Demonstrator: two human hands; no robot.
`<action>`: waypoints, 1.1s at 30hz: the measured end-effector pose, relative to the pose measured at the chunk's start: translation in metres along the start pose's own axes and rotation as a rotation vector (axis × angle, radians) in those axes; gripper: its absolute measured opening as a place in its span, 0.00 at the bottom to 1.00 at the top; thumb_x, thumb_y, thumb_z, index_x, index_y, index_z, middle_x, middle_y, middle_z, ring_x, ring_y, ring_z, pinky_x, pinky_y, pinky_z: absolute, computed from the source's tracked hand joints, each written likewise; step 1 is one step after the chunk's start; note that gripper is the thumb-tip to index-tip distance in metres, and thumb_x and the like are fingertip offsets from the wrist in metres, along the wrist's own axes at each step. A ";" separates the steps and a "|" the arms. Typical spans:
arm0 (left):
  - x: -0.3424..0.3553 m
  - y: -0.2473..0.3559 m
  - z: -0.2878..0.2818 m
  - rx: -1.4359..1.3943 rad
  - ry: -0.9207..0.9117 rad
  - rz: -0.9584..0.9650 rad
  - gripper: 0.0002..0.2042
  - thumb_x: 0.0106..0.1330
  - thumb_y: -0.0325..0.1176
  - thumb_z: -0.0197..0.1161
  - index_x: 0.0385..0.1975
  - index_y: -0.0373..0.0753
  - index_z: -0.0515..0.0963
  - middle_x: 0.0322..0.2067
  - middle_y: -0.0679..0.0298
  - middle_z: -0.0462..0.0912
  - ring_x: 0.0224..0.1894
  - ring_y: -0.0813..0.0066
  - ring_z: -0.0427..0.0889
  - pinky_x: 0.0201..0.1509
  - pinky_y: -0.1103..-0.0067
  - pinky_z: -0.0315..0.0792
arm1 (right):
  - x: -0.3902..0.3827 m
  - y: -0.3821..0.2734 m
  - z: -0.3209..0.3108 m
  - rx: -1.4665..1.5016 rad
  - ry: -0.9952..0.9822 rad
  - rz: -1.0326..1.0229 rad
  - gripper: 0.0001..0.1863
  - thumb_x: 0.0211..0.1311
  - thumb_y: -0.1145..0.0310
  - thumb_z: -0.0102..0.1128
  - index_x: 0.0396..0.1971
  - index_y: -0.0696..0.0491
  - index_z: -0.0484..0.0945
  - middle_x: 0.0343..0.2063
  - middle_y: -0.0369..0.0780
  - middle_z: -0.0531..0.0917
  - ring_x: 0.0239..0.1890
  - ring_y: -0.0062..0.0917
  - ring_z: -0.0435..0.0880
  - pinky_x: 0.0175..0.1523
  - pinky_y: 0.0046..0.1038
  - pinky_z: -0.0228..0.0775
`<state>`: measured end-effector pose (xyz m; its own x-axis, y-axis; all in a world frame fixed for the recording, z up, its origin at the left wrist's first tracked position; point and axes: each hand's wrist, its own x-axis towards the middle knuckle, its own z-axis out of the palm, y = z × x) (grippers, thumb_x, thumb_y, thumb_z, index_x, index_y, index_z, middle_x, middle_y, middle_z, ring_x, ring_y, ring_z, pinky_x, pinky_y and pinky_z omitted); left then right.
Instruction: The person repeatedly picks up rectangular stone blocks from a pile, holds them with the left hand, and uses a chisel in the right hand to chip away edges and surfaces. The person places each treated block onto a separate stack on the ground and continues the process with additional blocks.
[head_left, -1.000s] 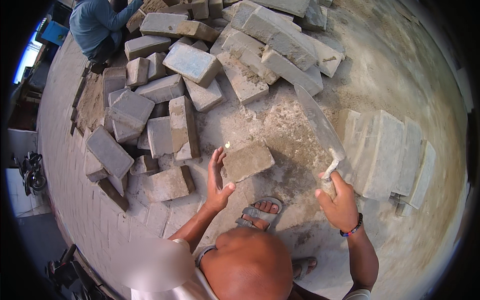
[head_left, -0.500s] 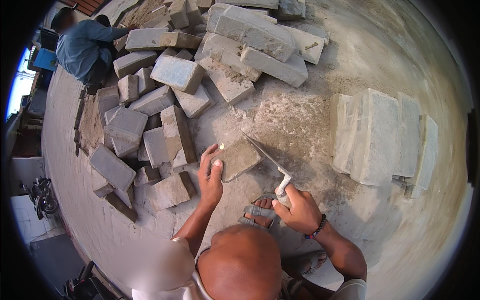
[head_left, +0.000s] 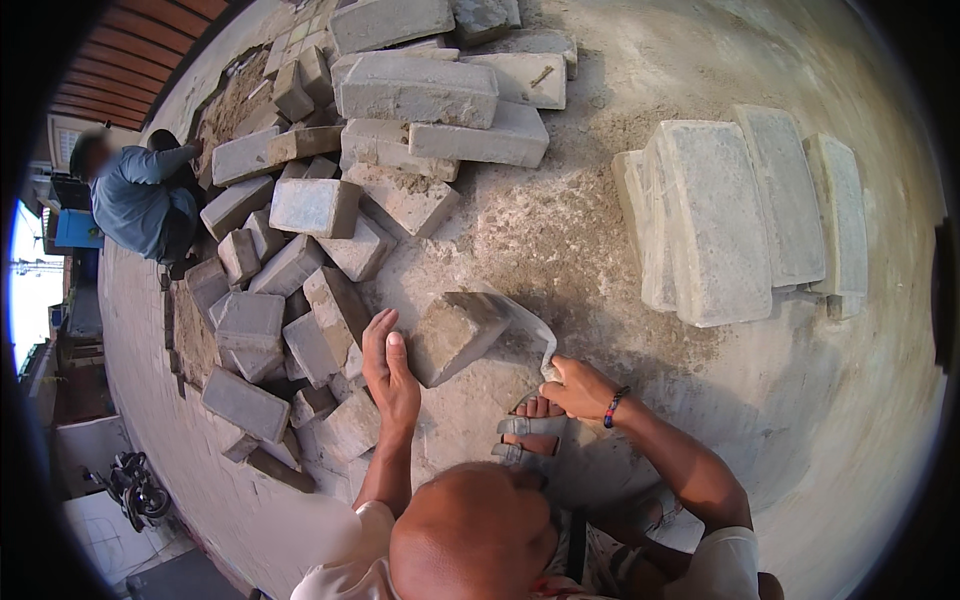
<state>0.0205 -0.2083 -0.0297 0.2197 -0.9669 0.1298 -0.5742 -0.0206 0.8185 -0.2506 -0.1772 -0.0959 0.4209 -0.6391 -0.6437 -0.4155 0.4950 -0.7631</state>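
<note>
Apparently the right hand [head_left: 582, 388], gripping the trowel [head_left: 526, 320], works the right edge of the brick [head_left: 452, 340]; the open left hand [head_left: 392, 376] should steady it.

Sunlit dusty ground [head_left: 800, 440], brown slatted panel [head_left: 140, 62] beyond

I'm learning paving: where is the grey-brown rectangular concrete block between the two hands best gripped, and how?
Probably grip the block by its left edge, coming from the left: that straight edge faces the open left hand, while the grey metal trowel in the right hand crowds its right side.
</note>
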 end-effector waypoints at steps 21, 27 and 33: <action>-0.068 0.000 -0.080 0.590 -0.409 0.001 0.32 0.40 0.25 0.78 0.48 0.37 0.71 0.49 0.51 0.72 0.52 0.49 0.74 0.54 0.64 0.72 | -0.028 0.033 -0.005 0.111 0.055 -0.028 0.20 0.60 0.60 0.60 0.39 0.63 0.70 0.21 0.45 0.79 0.19 0.29 0.81 0.27 0.33 0.73; -0.146 -0.070 -0.077 0.583 -0.297 -0.058 0.43 0.43 0.22 0.76 0.63 0.38 0.61 0.55 0.48 0.68 0.56 0.48 0.68 0.58 0.62 0.67 | -0.026 -0.001 0.018 -0.135 0.067 -0.323 0.19 0.60 0.61 0.60 0.40 0.61 0.71 0.25 0.57 0.80 0.32 0.54 0.80 0.36 0.44 0.70; -0.109 -0.056 -0.055 0.636 -0.286 0.034 0.45 0.48 0.27 0.75 0.68 0.37 0.56 0.61 0.45 0.63 0.62 0.44 0.63 0.66 0.56 0.58 | -0.026 -0.044 0.023 -0.185 -0.017 -0.279 0.20 0.62 0.59 0.57 0.43 0.62 0.71 0.29 0.57 0.81 0.35 0.53 0.82 0.39 0.48 0.71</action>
<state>0.0720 -0.0882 -0.0588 0.0275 -0.9969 -0.0743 -0.9466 -0.0498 0.3184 -0.2245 -0.1684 -0.0471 0.5516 -0.7246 -0.4132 -0.4212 0.1856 -0.8878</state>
